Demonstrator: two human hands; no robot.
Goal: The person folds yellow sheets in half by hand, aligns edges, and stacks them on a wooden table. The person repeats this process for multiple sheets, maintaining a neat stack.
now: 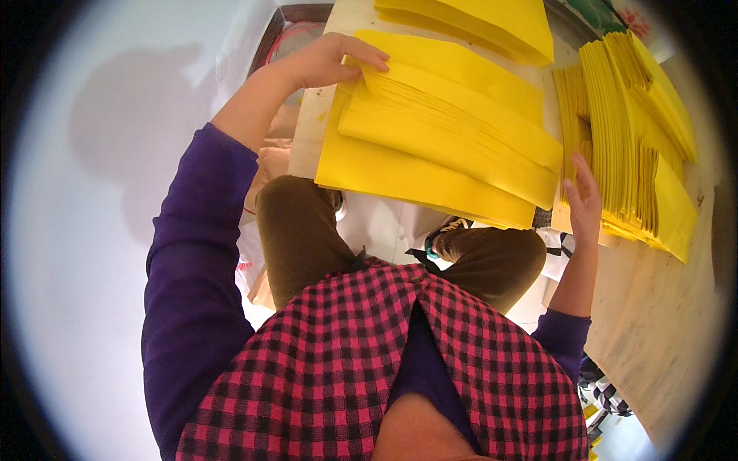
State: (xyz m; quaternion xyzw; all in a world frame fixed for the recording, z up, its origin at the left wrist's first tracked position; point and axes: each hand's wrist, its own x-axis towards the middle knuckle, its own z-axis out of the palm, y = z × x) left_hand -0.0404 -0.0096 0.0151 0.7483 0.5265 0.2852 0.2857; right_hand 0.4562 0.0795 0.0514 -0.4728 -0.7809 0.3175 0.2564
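Hands well apart. L hand [327, 63] rests on L end of folded yellow pile [453, 131], fingers over the edge; can't tell if clamped. R hand [587, 206] loosely spread nr pile's R end; contact unclear. Pile's on flat yellow sheets [407, 183], on table [310, 142]. Yellow stacks [626, 146] to R. Dark-rimmed box [307, 12] beyond L wrist, w/ sth red inside; rest unclear.

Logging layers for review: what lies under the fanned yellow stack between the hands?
Yellow sheeting shows beyond the fanned stack along its near and far edges; whatever lies directly beneath is covered.
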